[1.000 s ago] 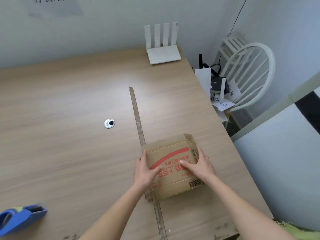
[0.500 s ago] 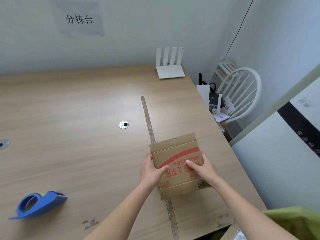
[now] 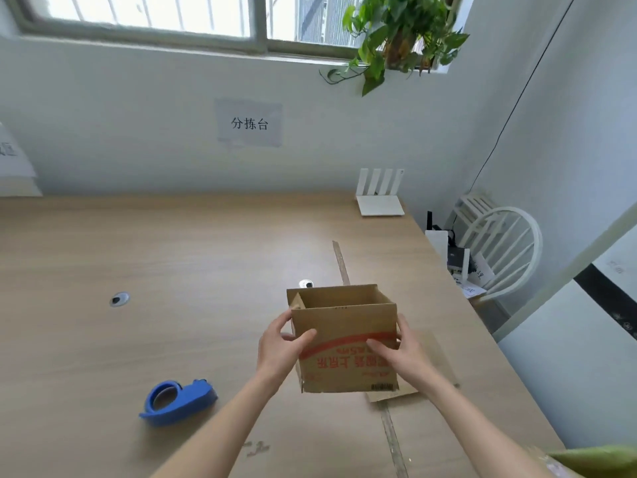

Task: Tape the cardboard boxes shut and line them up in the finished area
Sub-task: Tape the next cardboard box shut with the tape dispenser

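head: both hands [image 3: 344, 353] grip open cardboard box [image 3: 344, 336] abv table [image 3: 172, 270].

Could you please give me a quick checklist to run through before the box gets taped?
1. Cardboard box held on both sides by the left hand and right hand: ok.
2. Top flaps closed for taping: not ok, the top is open.
3. Blue tape dispenser on the table, to the left: ok.
4. A hand free for the dispenser: not ok.
5. Bottom seam taped: cannot tell.
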`<state>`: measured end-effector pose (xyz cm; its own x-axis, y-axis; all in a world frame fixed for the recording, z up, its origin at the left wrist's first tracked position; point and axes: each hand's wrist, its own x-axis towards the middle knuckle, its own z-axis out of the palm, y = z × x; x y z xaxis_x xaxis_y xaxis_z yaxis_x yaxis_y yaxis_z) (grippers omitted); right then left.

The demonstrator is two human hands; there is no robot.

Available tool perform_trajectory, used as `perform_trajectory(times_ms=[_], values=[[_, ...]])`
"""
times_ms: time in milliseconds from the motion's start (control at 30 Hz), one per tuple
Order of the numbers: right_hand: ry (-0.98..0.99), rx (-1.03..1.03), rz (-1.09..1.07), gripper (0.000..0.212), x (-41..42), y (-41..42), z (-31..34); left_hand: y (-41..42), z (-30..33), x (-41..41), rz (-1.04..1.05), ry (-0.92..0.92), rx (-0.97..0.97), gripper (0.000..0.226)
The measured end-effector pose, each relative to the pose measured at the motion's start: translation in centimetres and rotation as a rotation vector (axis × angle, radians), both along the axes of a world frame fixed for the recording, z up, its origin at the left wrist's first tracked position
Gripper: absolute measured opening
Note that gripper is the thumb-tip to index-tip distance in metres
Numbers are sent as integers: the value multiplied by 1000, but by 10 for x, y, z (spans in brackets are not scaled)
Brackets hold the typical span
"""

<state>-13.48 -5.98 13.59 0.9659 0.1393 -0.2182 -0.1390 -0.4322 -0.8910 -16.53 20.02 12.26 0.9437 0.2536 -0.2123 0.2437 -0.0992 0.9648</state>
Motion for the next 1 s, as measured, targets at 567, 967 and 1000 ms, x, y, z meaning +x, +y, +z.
perform_trajectory(times_ms=[567, 967, 1000], values=[[51, -147, 154, 64, -56, 83, -97, 82, -73, -82, 5, 68, 200, 61], [-20, -70, -35, 34, -39, 87, -116, 78, -95, -68, 146, 68, 211, 34], [-43, -59, -70, 42, -38, 90, -114, 77, -95, -66, 173, 69, 200, 41]])
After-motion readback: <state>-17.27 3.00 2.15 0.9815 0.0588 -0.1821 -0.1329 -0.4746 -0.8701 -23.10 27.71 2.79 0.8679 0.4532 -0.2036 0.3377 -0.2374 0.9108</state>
